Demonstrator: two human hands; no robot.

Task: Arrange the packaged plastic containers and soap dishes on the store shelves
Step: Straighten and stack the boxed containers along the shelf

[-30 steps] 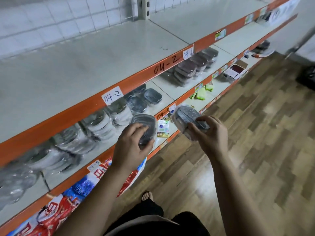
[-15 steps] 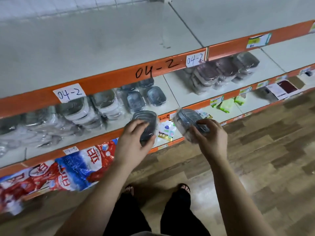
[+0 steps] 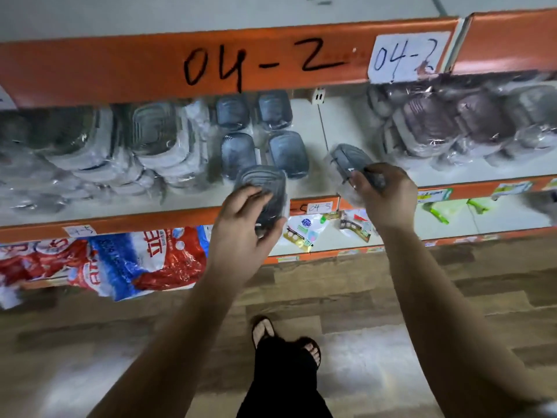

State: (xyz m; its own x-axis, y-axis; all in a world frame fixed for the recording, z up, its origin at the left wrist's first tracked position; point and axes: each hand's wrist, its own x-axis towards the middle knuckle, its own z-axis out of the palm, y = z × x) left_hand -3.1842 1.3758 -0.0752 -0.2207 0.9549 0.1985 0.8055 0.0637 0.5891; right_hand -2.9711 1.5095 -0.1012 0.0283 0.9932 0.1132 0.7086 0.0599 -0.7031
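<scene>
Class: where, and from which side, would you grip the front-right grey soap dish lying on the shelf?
Probably pinch the front-right soap dish across its narrow width at the near end, reaching from the aisle: it lies flat, lengthwise into the shelf.

A grey ribbed plastic soap dish in clear film (image 3: 261, 184) is gripped by the left hand (image 3: 241, 233), whose fingers curl over its near end; its long side points away toward the shelf. A second grey film-wrapped soap dish (image 3: 346, 159) is pinched by the right hand (image 3: 388, 196) and sits tilted, with loose film bunched below it. Just beyond the left hand, four blue-grey wrapped soap dishes (image 3: 287, 153) lie flat in two rows of two on the white shelf board (image 3: 346, 128). Left of the left hand lean overlapping stacks of bagged clear-and-white rectangular plastic containers (image 3: 156, 140). Beyond and right of the right hand lie brownish wrapped soap dishes (image 3: 428, 128), piled and overlapping.
</scene>
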